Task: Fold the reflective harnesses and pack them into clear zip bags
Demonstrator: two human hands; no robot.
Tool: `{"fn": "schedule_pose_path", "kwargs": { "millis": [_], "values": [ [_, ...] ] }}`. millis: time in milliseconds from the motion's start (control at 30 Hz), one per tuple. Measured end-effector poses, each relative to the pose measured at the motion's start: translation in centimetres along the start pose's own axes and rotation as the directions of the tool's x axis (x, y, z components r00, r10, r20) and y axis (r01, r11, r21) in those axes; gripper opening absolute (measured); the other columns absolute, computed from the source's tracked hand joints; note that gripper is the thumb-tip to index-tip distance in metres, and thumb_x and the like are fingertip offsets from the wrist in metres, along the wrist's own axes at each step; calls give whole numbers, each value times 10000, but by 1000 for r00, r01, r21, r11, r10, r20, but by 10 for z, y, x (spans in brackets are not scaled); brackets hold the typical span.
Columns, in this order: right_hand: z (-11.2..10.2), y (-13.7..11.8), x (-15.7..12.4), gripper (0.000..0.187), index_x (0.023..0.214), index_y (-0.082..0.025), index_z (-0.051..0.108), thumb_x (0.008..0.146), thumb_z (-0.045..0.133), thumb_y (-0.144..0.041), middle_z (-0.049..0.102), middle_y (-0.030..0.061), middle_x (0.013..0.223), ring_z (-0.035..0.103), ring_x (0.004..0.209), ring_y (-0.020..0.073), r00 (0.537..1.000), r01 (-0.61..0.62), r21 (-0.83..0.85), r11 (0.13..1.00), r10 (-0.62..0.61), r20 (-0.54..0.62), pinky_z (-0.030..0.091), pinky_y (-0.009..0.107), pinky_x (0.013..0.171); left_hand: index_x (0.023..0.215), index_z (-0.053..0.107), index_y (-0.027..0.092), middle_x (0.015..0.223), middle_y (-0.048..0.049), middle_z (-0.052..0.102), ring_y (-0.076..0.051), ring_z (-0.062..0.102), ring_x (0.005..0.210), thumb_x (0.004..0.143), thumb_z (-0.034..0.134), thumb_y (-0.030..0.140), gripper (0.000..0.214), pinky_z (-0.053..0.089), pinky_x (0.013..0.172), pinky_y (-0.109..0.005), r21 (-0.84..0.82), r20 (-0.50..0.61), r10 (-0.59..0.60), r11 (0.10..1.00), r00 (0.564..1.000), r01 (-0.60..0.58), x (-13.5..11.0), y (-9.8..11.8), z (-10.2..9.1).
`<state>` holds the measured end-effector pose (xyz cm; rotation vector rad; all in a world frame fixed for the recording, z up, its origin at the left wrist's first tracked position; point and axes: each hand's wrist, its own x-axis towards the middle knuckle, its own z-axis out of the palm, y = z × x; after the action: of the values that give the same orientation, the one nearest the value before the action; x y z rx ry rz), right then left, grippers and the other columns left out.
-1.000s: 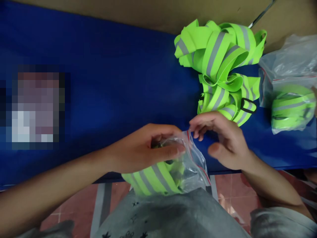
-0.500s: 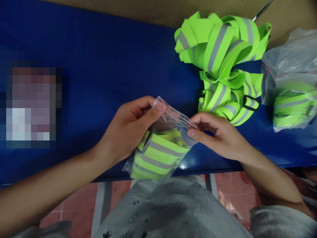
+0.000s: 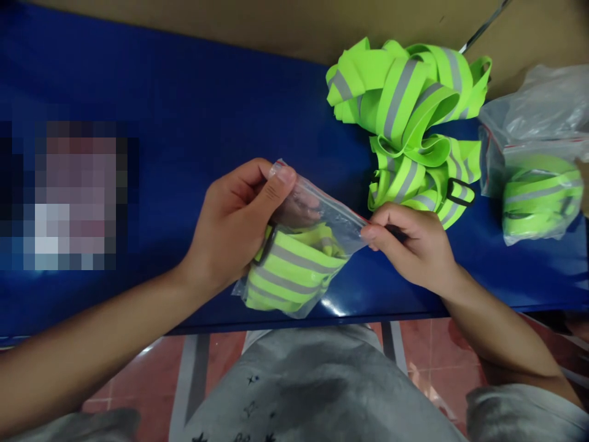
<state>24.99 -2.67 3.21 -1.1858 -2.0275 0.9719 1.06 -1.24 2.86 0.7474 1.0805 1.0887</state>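
Observation:
A clear zip bag (image 3: 338, 230) with a red line along its top hangs between my hands, tilted down to the right. My left hand (image 3: 239, 221) pinches the upper left corner, thumb on top. With thumb and fingers closed, my right hand (image 3: 409, 242) grips the other end of the zip edge. Inside the bag lies a folded neon-green reflective strap (image 3: 294, 270) with grey stripes; its black buckle shows near my left fingers. Just beyond my right hand, a loose pile of similar reflective straps (image 3: 400, 92) lies on the blue table (image 3: 197, 110), one black buckle showing.
At the right, a bagged green strap (image 3: 543, 196) sits by some clear plastic bags (image 3: 547, 110). A brown cardboard surface (image 3: 276, 24) borders the table's far side. A blurred-out patch (image 3: 78, 196) covers something at the left. The table's near edge runs just in front of my body.
My hands have drawn farther apart, pulling the bag's zip edge straighter and tauter. The bag has risen slightly, away from my body. The view has shifted a little.

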Motion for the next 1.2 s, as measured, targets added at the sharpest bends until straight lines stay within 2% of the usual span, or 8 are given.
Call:
{"fn": "schedule_pose_path", "kwargs": {
  "millis": [200,300,433,633,800,900,1033,1200],
  "values": [
    [4,2,-4,206,846,-216,614,1002,709,-309,588,-31,685,526,571,81,991,-77,136,988,91,-98,420,247,514,791,730,194,701,5,725,-118,675,606,1023,659,290,261,584,580,-216,-18,-29,37,999,999,-37,2,0,0],
    [4,2,-7,211,829,-218,606,1005,702,-286,606,-15,707,547,611,96,993,-41,109,993,53,-106,442,265,552,789,722,194,606,21,636,-86,576,510,1049,621,345,317,493,481,-181,-4,-75,45,999,996,-45,2,0,1],
    [2,0,-7,195,838,-215,604,1008,682,-268,639,0,755,578,661,108,996,10,70,998,-4,-85,469,273,586,756,673,184,597,38,540,-46,466,491,1037,651,298,304,380,439,-154,-16,-121,66,997,990,-69,-2,0,1],
    [5,-3,-7,124,893,-212,606,980,694,-206,617,-22,764,568,661,83,999,10,119,993,-5,-47,477,226,577,817,663,204,658,40,556,-58,466,546,1030,675,356,262,409,486,-163,82,-31,133,988,991,-130,-6,-7,-4],
    [6,-2,-7,160,848,-202,573,973,670,-170,579,-29,731,537,645,74,998,46,128,991,-42,-36,442,212,558,809,648,194,660,39,601,-63,471,509,1021,682,414,307,411,436,-185,83,104,269,957,958,-278,0,-17,-11],
    [6,-2,-7,126,891,-199,576,953,676,-154,579,-34,750,524,632,63,999,40,134,990,-40,-1,441,204,559,812,632,205,725,21,678,-86,551,561,1032,662,415,306,463,491,-207,125,116,258,954,959,-271,-1,-18,-10],
    [8,-4,-7,162,848,-197,546,939,655,-117,549,-41,731,494,621,55,1000,15,153,988,-16,5,405,193,540,814,628,222,800,7,737,-110,638,651,1047,622,455,330,501,565,-223,248,126,239,932,963,-263,-7,-16,-6],
    [9,-7,-8,152,890,-195,560,909,672,-93,566,-44,764,514,640,49,999,-12,208,978,5,32,427,179,560,824,602,219,810,3,753,-119,663,655,1059,602,451,330,519,574,-233,240,145,231,935,962,-261,-12,-18,-3]
  ]
}}
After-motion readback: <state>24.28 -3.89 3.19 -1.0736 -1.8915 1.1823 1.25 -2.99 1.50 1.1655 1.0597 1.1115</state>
